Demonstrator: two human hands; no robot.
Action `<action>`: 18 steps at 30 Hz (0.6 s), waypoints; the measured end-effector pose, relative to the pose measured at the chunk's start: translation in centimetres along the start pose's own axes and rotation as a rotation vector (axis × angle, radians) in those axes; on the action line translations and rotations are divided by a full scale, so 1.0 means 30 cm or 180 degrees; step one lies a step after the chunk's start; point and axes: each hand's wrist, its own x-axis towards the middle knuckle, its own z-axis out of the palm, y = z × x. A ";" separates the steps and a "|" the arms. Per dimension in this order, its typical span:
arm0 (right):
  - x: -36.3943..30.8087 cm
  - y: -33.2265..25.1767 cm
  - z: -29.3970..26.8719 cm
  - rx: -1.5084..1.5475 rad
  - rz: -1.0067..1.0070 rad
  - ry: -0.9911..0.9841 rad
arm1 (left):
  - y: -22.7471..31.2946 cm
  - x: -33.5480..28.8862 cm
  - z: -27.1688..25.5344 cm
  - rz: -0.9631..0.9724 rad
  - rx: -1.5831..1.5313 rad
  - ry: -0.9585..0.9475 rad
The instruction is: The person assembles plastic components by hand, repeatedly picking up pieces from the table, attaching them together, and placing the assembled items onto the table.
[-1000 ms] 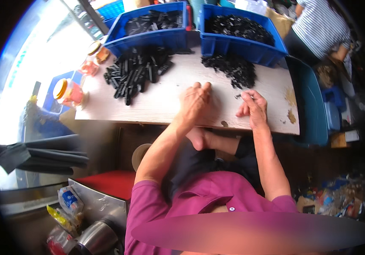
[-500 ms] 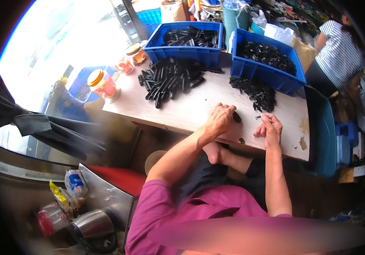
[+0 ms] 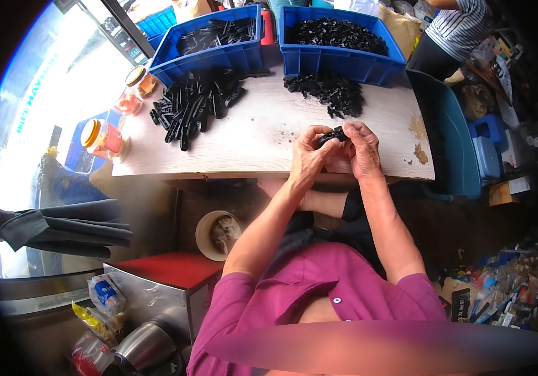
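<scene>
Black plastic part (image 3: 332, 135), both hands (image 3: 337, 153) gripping

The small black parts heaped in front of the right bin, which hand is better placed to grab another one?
Probably the right hand: it lies nearer the heap of small black parts. The left hand, farther away, shares a black piece with it.

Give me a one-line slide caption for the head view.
Both hands, left hand and right hand, pinch a small black part above the wooden table.
</scene>
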 end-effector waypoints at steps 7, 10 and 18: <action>-0.011 0.005 -0.010 0.0232 0.0180 -0.0221 | 0.025 0.006 0.006 -0.0419 0.0073 -0.0076; 0.000 0.010 -0.027 0.0132 0.0186 -0.0221 | 0.028 0.012 0.008 -0.0369 0.0090 -0.0019; -0.002 -0.010 -0.008 0.0019 0.0359 -0.0311 | 0.021 0.020 0.018 -0.0647 -0.0201 0.0509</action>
